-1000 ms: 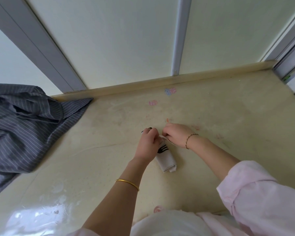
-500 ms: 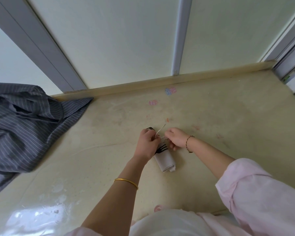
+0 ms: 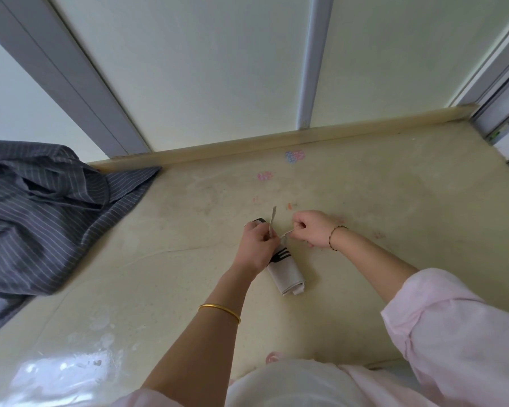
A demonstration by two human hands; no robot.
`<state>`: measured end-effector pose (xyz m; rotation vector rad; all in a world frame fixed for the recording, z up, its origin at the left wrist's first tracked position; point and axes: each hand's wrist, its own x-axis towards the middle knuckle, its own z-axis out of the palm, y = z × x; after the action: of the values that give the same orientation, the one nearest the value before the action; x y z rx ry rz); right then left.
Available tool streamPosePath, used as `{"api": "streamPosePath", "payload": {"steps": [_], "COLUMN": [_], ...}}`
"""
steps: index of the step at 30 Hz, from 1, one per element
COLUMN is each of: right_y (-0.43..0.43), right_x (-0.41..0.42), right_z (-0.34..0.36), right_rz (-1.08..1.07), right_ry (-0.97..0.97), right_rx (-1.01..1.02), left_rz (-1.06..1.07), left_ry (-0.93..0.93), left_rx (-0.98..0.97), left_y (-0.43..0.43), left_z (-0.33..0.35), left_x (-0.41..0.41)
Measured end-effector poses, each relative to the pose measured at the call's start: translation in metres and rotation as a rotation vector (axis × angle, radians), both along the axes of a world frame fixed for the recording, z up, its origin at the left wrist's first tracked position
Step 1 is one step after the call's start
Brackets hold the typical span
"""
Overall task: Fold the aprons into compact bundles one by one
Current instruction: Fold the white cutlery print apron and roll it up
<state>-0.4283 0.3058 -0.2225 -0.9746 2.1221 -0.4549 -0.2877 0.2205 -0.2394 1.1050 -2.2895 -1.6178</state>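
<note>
Counter [image 3: 365, 289]: smooth cream stone, glossy near its front left corner. Rolled apron [image 3: 287, 274] mid-counter: matt beige cloth. Striped apron [image 3: 41, 215] at counter's left: soft grey woven cloth, creased.

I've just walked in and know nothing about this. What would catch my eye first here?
Mid-counter, two hands work at a small rolled beige apron bundle printed with a black fork: the left hand holds one thin tie strap upright, the right hand pinches the other. At the far left, a big rumpled grey pinstriped cloth spills over the cream countertop. A gold bangle glints on the left forearm.
</note>
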Motion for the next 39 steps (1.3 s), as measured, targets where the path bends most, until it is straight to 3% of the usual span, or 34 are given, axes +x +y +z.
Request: {"api": "streamPosePath", "payload": {"steps": [3, 8, 15, 20, 22, 25, 28, 33, 39], "right_y": [0.0, 0.001, 0.003, 0.0, -0.001, 0.0, 0.004, 0.015, 0.01], "right_x": [0.0, 0.007, 0.008, 0.007, 0.012, 0.02, 0.021, 0.018, 0.018], "right_z": [0.003, 0.003, -0.001, -0.008, -0.011, -0.013, -0.013, -0.006, 0.019], "right_rz": [0.069, 0.035, -0.03, 0.023, 0.051, 0.064, 0.051, -0.022, 0.192], "right_ry": [0.168, -0.037, 0.0, 0.213, 0.307, 0.399, 0.376, 0.242, 0.459], "right_rx": [0.077, -0.009, -0.031, 0.08, 0.114, 0.118, 0.091, -0.057, -0.227], "left_rz": [0.012, 0.019, 0.055, -0.019, -0.003, 0.114, 0.121, 0.094, 0.003], "left_ry": [-0.004, 0.004, -0.008, -0.085, -0.065, 0.02, 0.053, -0.045, -0.189], "left_rx": [-0.007, -0.082, -0.221, -0.236, -0.169, 0.141, 0.255, 0.097, 0.01], "left_y": [-0.001, -0.001, 0.008, 0.002, 0.001, 0.0, 0.001, 0.001, 0.0], "left_z": [0.001, 0.002, 0.005, 0.006, 0.006, 0.007, 0.013, 0.013, 0.012], "left_x": [-0.002, -0.004, -0.001, 0.0, 0.001, 0.005, 0.003, -0.009, -0.017]}}
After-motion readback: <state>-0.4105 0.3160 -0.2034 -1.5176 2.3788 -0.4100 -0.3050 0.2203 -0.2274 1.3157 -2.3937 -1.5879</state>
